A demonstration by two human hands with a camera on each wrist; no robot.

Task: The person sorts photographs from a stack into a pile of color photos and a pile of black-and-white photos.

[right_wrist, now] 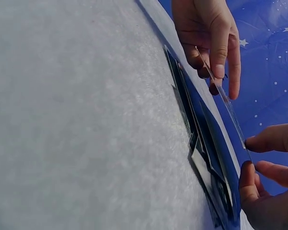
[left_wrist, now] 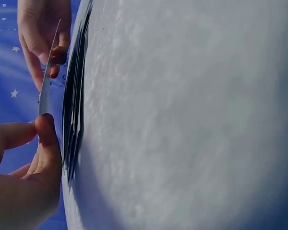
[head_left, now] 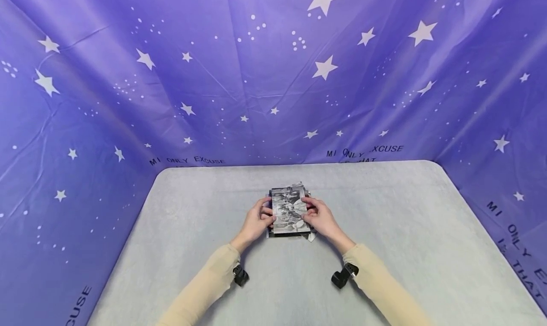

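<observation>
Both hands hold one black-and-white photo card (head_left: 288, 211) by its opposite side edges, face up. My left hand (head_left: 257, 221) pinches the left edge between thumb and fingers, and my right hand (head_left: 320, 217) pinches the right edge the same way. Seen edge-on in the left wrist view, the thin card (left_wrist: 46, 91) is raised above a loose pile of cards (left_wrist: 75, 105). That pile (right_wrist: 201, 139) lies on the table with uneven, fanned edges in the right wrist view. From the head, the held card covers most of it.
The pile lies on a pale grey table (head_left: 205, 202) with rounded far corners. A purple cloth (head_left: 256, 88) with white stars and printed lettering hangs around the back and sides. Black wrist cameras (head_left: 240, 275) are strapped over the cream sleeves (head_left: 205, 283).
</observation>
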